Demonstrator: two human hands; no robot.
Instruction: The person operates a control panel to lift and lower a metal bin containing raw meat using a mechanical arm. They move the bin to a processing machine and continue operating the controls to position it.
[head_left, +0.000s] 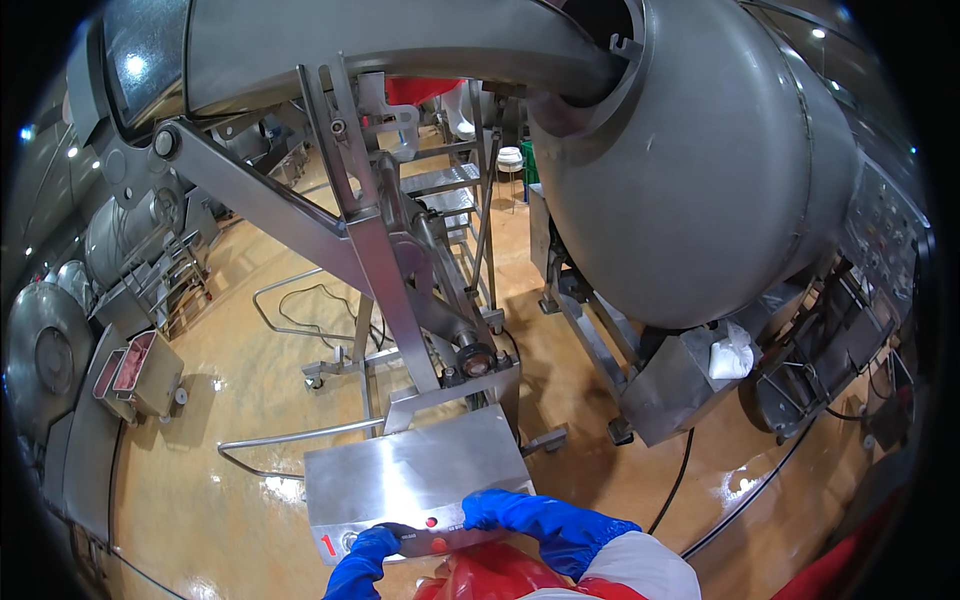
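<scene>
A brushed-metal control box (415, 470) stands before me at the bottom of the head view. On its front panel are a red button (432, 522) and a larger red knob (440, 545) close below it. My left hand (375, 542), in a blue glove, is at the left part of the panel; how its fingers lie there is hidden. My right hand (486, 508), also in blue, rests on the box's upper edge right of the red button. Its fingers lie over the metal, and nothing shows in them.
A metal lift frame (395, 290) rises behind the box and carries a wide chute (380, 40) that reaches into a large steel drum (690, 180). A white bag (731, 355) sits on the drum's base. Wheeled bins (150, 375) stand left; cables (675, 480) cross the floor.
</scene>
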